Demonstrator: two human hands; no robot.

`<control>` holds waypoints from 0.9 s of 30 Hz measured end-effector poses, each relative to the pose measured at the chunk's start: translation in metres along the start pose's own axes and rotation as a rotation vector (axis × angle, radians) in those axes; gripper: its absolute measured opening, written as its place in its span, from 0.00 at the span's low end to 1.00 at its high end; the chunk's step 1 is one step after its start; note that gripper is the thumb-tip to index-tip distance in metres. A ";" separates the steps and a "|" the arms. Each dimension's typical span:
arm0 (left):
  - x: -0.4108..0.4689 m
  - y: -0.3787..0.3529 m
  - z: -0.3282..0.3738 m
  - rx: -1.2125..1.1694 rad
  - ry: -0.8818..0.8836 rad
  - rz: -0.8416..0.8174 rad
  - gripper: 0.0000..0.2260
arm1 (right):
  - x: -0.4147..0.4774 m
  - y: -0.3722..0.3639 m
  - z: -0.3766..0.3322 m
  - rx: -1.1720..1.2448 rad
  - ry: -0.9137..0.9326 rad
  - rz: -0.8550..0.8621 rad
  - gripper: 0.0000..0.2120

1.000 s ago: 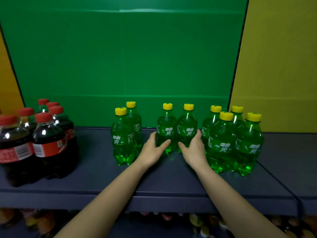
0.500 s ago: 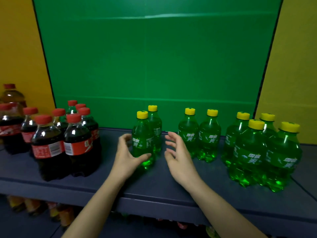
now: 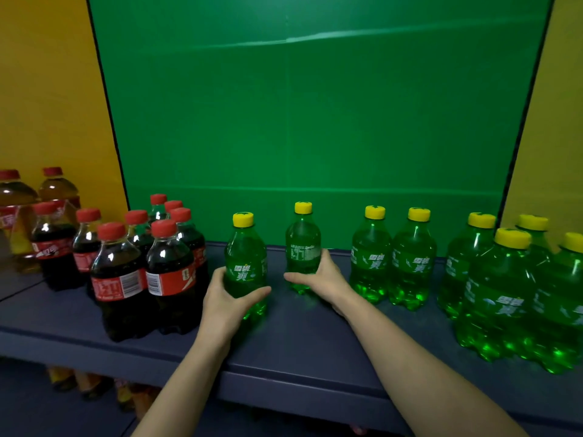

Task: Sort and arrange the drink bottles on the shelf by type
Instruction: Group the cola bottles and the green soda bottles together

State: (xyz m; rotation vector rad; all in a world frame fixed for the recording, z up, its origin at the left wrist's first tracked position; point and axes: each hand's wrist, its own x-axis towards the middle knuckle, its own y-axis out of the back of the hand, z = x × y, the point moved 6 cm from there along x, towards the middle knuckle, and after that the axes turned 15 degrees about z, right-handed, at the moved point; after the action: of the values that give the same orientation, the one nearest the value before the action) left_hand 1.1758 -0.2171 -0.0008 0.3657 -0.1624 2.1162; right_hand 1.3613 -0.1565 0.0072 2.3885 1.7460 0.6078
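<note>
Glossy plastic bottles (image 3: 245,263), matt shelf (image 3: 299,348).

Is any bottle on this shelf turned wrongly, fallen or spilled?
The green plastic bottle with a yellow cap in the right hand shows its back label; neighbouring green bottles show front logos. Nothing fallen or spilled.

I read this as a shop-style display, prob. a mock retail setup: a dark blue shelf (image 3: 299,351) w/ at least 2 tiers, stocked in bulk w/ green soda bottles (image 3: 413,266), cola bottles (image 3: 116,272) and amber drink bottles (image 3: 19,209). There's more stock below (image 3: 85,383), and a plain green back panel (image 3: 315,121) btwn yellow panels (image 3: 47,89).
</note>
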 end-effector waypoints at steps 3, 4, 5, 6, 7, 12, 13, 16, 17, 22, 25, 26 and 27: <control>0.000 -0.001 -0.001 0.054 -0.035 -0.016 0.34 | -0.010 0.007 -0.007 -0.144 0.074 0.084 0.42; 0.001 -0.002 -0.003 0.062 -0.025 -0.034 0.34 | -0.014 0.010 -0.007 -0.157 0.062 0.071 0.42; 0.001 -0.004 -0.005 0.047 -0.012 -0.060 0.33 | -0.017 0.011 -0.005 -0.152 0.033 0.032 0.41; 0.000 -0.006 -0.004 0.012 0.009 -0.086 0.31 | -0.020 0.012 -0.003 -0.126 0.008 -0.015 0.39; -0.002 -0.008 -0.004 -0.027 0.023 -0.116 0.28 | -0.022 0.013 -0.001 -0.083 -0.019 -0.070 0.38; -0.010 -0.011 0.002 -0.112 0.000 -0.200 0.27 | -0.031 0.012 0.001 0.098 -0.023 -0.134 0.42; -0.012 -0.012 0.004 -0.115 -0.013 -0.213 0.27 | -0.032 0.013 0.002 0.072 -0.005 -0.101 0.45; -0.014 -0.012 0.006 -0.085 -0.049 -0.232 0.24 | -0.039 0.019 0.002 0.054 0.015 -0.088 0.45; -0.014 -0.012 0.006 -0.085 -0.058 -0.234 0.22 | -0.041 0.019 0.002 0.088 -0.006 -0.122 0.42; -0.020 -0.010 0.013 -0.078 -0.110 -0.268 0.20 | -0.050 0.029 -0.006 0.111 0.066 -0.159 0.36; -0.028 -0.014 0.019 -0.076 -0.140 -0.321 0.21 | -0.062 0.048 -0.008 -0.199 0.219 0.071 0.41; -0.030 -0.016 0.020 -0.076 -0.143 -0.347 0.22 | -0.069 0.056 -0.009 -0.287 0.250 0.150 0.43; -0.033 -0.018 0.021 -0.078 -0.144 -0.373 0.25 | -0.075 0.063 -0.006 -0.340 0.249 0.184 0.45</control>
State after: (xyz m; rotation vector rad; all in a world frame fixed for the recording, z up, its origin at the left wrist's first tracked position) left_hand 1.2124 -0.2393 0.0082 0.4644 -0.2402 1.7120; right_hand 1.3958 -0.2484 0.0146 2.3208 1.3674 1.1688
